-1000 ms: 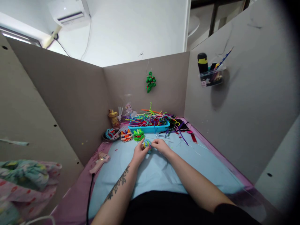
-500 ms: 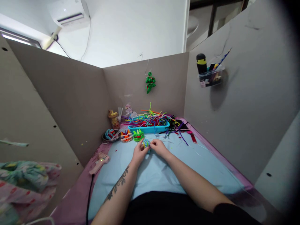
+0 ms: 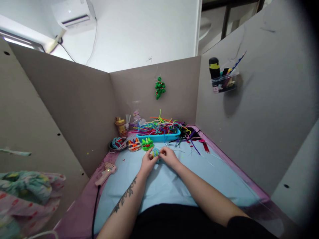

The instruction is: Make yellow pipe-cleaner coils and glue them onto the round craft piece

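A small light-blue and yellow pipe-cleaner piece (image 3: 156, 152) is held over the blue cloth, between my two hands. My left hand (image 3: 148, 162) grips its left side with thumb and fingers. Closed in a pinch, my right hand (image 3: 169, 155) is at the piece's right edge; the fingertips hide what exactly they hold. Just behind the hands sit a green pipe-cleaner animal head (image 3: 147, 144) and an orange-and-white one (image 3: 134, 145).
A blue tray (image 3: 159, 137) heaped with colourful pipe cleaners stands at the back. Pliers (image 3: 172, 145) lie before it. At left are a dark bowl (image 3: 111, 145) and a pink glue gun (image 3: 106, 173) with a black cord. Grey panels enclose the table.
The blue-yellow piece has turned slightly in my fingers, and my right fingertips have shifted a little at its edge. Everything else stays in place.
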`<state>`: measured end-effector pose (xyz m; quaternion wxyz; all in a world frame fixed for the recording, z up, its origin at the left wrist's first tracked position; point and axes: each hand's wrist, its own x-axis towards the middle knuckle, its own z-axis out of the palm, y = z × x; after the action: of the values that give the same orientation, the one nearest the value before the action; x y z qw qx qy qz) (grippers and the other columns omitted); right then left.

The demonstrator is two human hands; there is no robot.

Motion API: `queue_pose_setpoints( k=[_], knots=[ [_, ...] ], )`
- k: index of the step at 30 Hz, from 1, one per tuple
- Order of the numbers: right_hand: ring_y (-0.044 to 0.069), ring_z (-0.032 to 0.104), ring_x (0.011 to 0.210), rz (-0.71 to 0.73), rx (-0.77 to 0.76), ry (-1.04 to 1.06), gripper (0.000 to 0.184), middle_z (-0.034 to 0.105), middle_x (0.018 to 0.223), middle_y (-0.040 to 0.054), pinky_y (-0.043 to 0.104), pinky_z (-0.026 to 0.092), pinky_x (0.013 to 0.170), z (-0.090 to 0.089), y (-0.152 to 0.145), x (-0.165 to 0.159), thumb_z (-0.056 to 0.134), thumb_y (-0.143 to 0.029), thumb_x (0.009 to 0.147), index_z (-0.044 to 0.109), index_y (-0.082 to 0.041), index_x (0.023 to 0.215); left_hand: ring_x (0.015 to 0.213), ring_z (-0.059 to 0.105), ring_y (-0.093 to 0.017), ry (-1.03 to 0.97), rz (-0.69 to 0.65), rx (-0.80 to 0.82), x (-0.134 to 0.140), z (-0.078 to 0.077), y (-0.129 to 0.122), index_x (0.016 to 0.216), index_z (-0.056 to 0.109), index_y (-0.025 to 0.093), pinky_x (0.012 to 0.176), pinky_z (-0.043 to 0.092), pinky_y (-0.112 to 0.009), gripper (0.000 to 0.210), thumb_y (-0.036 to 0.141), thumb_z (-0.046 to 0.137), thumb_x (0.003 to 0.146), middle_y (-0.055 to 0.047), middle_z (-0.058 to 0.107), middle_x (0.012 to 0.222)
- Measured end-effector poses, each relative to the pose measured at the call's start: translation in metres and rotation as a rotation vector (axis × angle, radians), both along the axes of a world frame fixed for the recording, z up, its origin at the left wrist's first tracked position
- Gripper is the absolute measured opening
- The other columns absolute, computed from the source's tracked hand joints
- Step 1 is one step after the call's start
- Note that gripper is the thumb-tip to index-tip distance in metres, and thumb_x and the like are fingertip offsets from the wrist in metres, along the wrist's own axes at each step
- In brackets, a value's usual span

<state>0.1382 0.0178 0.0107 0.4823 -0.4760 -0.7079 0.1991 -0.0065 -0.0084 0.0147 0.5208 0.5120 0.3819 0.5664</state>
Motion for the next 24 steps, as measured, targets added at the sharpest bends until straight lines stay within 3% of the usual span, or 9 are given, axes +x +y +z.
queue_pose_setpoints(
  k=[13,24],
  knots=[
    [0.018,0.054,0.079,0.003,0.146,-0.203,0.016,0.063,0.079,0.004,0.029,0.039,0.074,0.0039,-0.0092,0.0034,0.054,-0.012,0.082,0.066,-0.019,0.076,0.087,0.068,-0.02,-0.014,0.006,0.014,-0.0014,-0.0069,0.0059,0.133,0.044,0.012,0.081,0.049,-0.03,0.082,0.021,0.079,0.059,-0.011,0.073,0.098],
    [0.02,0.054,0.086,0.025,0.21,-0.315,0.012,0.066,0.082,0.0047,0.031,0.041,0.078,0.0066,-0.0072,0.0084,0.059,-0.015,0.083,0.067,-0.02,0.077,0.084,0.068,-0.02,-0.026,-0.02,-0.006,-0.0022,-0.0052,0.0041,0.136,0.042,0.013,0.079,0.05,-0.03,0.084,0.025,0.079,0.061,-0.01,0.073,0.095]
  ],
)
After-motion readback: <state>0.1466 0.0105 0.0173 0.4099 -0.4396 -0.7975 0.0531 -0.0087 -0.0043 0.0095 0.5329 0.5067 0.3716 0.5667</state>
